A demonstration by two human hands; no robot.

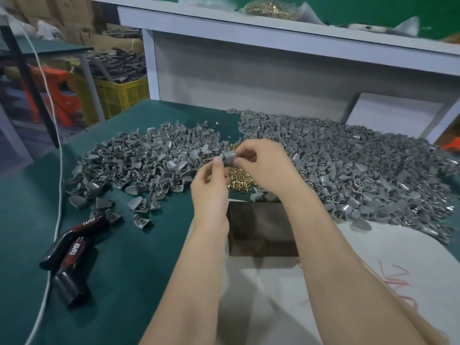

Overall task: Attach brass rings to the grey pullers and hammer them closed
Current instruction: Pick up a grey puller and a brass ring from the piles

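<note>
My right hand (263, 163) pinches a grey puller (230, 156) between thumb and fingers above the table's middle. My left hand (211, 185) meets it from the left, thumb and forefinger pinched at the puller's edge; whether a brass ring sits between those fingertips is too small to tell. A heap of brass rings (240, 180) lies right under both hands. One pile of grey pullers (149, 160) spreads to the left, a bigger pile of pullers (361, 165) to the right.
A dark metal block (261, 230) stands near the front, on a white cloth (268, 295). A black and red tool marked TAPER (72, 250) lies at the left on the green table (119, 270) beside a white cable (58, 220). A shelf frame (249, 70) rises behind.
</note>
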